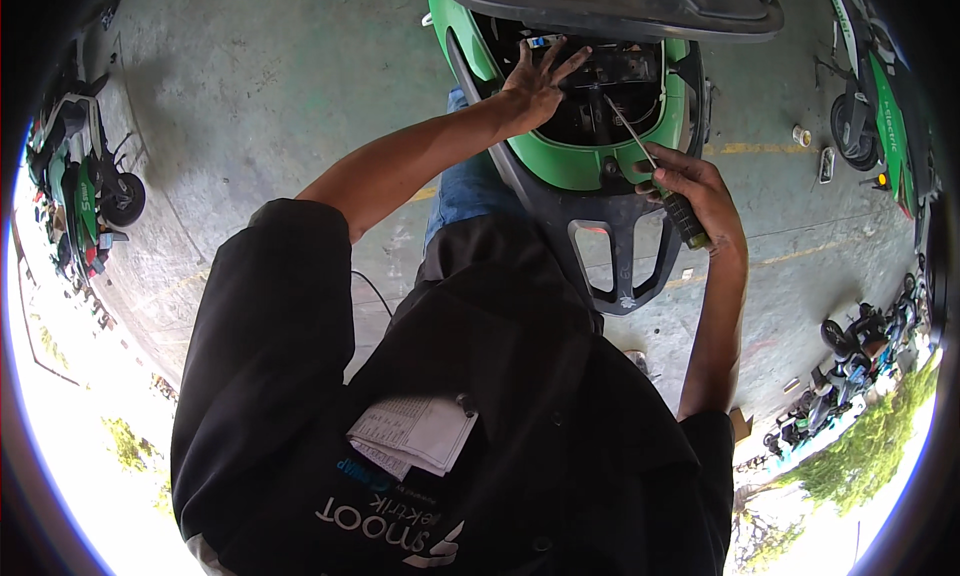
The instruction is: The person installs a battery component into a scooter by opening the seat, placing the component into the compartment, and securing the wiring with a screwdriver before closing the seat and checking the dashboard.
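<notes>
In front of me is a green scooter [580,166] with its dark seat [620,8] tipped up, which bares the compartment [625,68] underneath. My left hand [538,84] reaches over the compartment's left side, fingers spread, and I see nothing held in it. My right hand [695,188] is wrapped around the dark green handle of a screwdriver [683,216] at the scooter's right rear. Its thin metal shaft slants up and left over the rim, with the tip above the compartment. Whether the tip touches anything inside, I cannot tell. Behind the compartment juts the black rear rack [625,266].
Another green scooter [885,116] stands at the far right, and one more [85,176] at the left edge. Several scooters [850,366] line the lower right. On the concrete floor [290,86] lie a small round can [801,135] and a flat dark object [826,165].
</notes>
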The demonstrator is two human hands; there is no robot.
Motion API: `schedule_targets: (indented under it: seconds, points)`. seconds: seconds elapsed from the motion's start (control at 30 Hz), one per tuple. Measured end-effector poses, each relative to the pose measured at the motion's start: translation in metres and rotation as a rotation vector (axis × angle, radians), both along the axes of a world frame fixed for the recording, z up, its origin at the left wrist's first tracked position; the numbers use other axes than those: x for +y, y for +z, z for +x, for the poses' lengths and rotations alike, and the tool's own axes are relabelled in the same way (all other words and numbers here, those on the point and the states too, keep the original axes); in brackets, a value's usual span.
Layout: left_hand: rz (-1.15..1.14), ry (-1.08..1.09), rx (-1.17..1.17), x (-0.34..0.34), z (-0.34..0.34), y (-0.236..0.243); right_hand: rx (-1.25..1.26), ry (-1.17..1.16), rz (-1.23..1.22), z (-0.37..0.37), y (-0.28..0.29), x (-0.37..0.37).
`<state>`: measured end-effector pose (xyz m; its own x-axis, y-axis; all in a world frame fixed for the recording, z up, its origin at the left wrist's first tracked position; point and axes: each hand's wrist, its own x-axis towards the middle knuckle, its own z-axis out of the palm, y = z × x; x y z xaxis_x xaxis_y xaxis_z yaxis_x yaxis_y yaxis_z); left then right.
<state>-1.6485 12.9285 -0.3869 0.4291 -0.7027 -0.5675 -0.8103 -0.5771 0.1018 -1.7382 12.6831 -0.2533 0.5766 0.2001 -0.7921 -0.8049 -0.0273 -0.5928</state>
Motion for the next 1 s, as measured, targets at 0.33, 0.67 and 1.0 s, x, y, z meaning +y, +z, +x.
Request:
schedule_targets:
  seconds: [0.33,0.67,1.0]
  points:
    - [-0.026,-0.032,0.022,0.01,0.001,0.012,-0.087,0.706,-0.458,0.072,-0.034,-0.007]
    - [-0.103,0.074,-0.012,0.017,-0.01,0.005,0.027,0.982,-0.522,0.122,-0.023,0.03]
    - [-0.98,0.793,0.129,0.032,-0.007,-0.016,0.087,0.924,-0.564,0.113,-0.018,0.032]
